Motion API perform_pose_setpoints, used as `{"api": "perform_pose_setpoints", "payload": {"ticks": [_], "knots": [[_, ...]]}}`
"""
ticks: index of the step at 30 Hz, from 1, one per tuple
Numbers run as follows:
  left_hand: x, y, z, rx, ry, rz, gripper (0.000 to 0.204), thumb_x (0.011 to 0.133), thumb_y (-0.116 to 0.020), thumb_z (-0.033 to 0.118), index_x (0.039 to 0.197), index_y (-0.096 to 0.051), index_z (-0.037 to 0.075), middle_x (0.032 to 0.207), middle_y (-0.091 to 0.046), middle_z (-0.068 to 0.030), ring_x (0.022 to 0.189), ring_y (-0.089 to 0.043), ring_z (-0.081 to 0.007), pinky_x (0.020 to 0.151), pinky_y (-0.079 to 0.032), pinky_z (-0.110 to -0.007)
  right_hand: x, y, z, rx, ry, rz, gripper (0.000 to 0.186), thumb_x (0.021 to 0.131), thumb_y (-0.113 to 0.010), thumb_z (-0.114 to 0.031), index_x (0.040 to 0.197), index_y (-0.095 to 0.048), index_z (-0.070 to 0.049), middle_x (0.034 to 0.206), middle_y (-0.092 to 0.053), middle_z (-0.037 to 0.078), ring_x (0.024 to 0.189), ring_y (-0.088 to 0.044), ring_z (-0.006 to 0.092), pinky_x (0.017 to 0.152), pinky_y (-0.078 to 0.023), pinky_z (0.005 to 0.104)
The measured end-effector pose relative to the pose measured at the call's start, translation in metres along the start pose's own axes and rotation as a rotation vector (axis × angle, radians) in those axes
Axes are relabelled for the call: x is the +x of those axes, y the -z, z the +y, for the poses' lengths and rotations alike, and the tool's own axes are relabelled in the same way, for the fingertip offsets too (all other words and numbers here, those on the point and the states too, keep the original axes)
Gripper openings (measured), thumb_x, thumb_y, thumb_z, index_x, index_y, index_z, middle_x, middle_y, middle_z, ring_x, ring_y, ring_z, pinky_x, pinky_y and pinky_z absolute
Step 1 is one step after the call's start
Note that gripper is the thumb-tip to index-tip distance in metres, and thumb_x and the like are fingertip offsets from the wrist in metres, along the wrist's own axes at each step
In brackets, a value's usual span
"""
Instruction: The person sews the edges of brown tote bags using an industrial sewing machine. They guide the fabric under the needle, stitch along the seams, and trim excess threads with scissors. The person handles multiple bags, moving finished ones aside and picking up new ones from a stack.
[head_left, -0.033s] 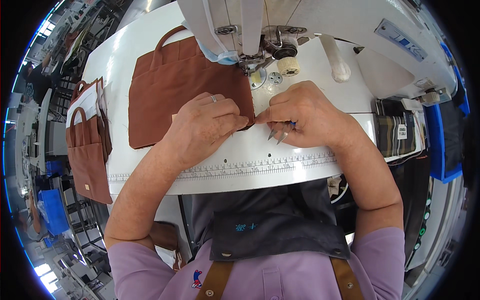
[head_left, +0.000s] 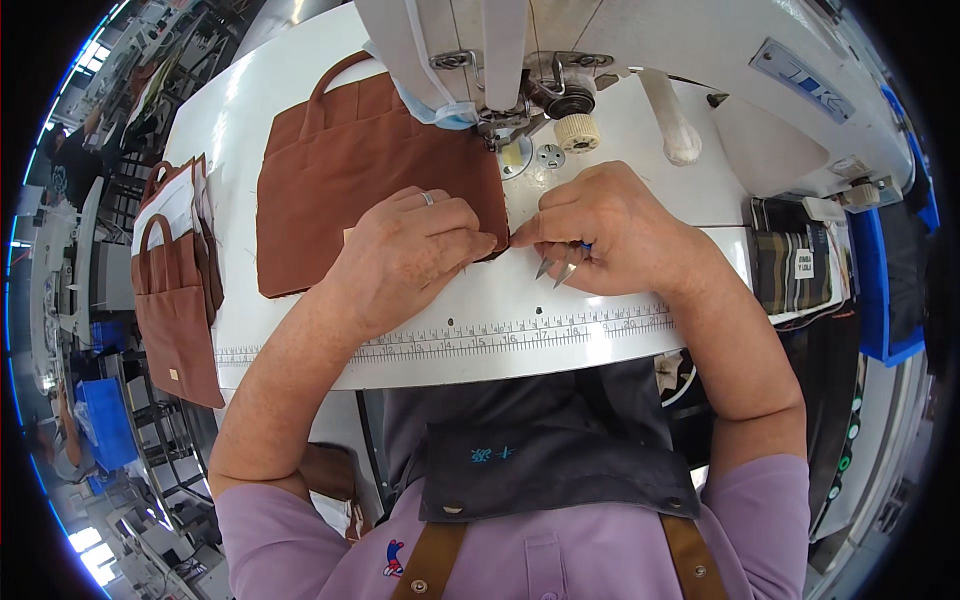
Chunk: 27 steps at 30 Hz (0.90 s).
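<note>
A brown bag piece (head_left: 375, 165) with a looped handle lies flat on the white sewing table (head_left: 235, 130), under the sewing machine's head (head_left: 500, 125). My left hand (head_left: 410, 255) grips its lower right corner, fingertips pressed at the edge. My right hand (head_left: 610, 230) is just to the right, fingers curled around small metal thread snips (head_left: 560, 268) with the points downward, and its thumb and forefinger reach to the same corner.
More brown bags with handles (head_left: 175, 320) hang at the table's left edge. A printed ruler (head_left: 500, 335) runs along the front edge. Folded striped fabric (head_left: 790, 275) and a blue bin (head_left: 890, 320) are at the right. Other workers (head_left: 70, 160) are at the far left.
</note>
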<state>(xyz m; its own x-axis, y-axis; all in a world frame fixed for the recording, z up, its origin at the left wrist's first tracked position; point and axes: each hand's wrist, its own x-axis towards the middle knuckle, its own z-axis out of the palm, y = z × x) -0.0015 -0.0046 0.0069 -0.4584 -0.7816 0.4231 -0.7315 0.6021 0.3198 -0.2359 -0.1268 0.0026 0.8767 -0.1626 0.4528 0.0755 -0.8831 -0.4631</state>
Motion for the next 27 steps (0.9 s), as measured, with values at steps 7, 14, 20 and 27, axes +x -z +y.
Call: {"api": "perform_pose_setpoints", "payload": {"ticks": [7,14,20,27], "knots": [[-0.001,0.002,-0.001,-0.040,0.023,-0.036,0.015,0.078,-0.081,0.007,0.093,-0.078,0.007,0.090,-0.068,-0.0029,0.081,-0.066,-0.0222,0.070,-0.052,-0.036,0.004,-0.003,-0.005,-0.054,-0.076,0.036,0.020,0.074,-0.077,-0.011,0.092,-0.070,-0.011,0.084,-0.066,0.002,0.072,-0.068,0.0272,0.062,-0.054,0.0404],[0.000,0.000,0.003,-0.017,0.047,-0.012,0.011,0.079,-0.083,0.008,0.088,-0.077,0.006,0.086,-0.068,-0.0038,0.076,-0.068,-0.0212,0.067,-0.055,-0.035,0.005,-0.007,-0.002,-0.085,-0.052,0.061,0.030,0.072,-0.085,-0.015,0.097,-0.071,-0.012,0.091,-0.067,0.001,0.084,-0.069,0.0242,0.070,-0.056,0.0385],[-0.003,-0.003,0.004,-0.268,0.259,0.110,0.010,0.078,-0.082,0.000,0.085,-0.076,0.003,0.085,-0.068,-0.0045,0.070,-0.067,-0.0156,0.060,-0.054,-0.028,0.007,-0.013,-0.001,-0.149,0.051,0.139,0.022,0.074,-0.084,-0.014,0.092,-0.071,-0.011,0.087,-0.068,0.002,0.082,-0.069,0.0229,0.069,-0.057,0.0376],[-0.002,-0.003,0.005,-0.266,0.257,0.146,0.014,0.076,-0.083,-0.001,0.086,-0.075,0.003,0.085,-0.068,-0.0047,0.071,-0.068,-0.0157,0.059,-0.054,-0.028,0.010,-0.019,0.000,-0.187,0.087,0.198,0.020,0.069,-0.078,-0.010,0.086,-0.069,-0.012,0.081,-0.067,0.001,0.076,-0.067,0.0218,0.062,-0.055,0.0360]]}}
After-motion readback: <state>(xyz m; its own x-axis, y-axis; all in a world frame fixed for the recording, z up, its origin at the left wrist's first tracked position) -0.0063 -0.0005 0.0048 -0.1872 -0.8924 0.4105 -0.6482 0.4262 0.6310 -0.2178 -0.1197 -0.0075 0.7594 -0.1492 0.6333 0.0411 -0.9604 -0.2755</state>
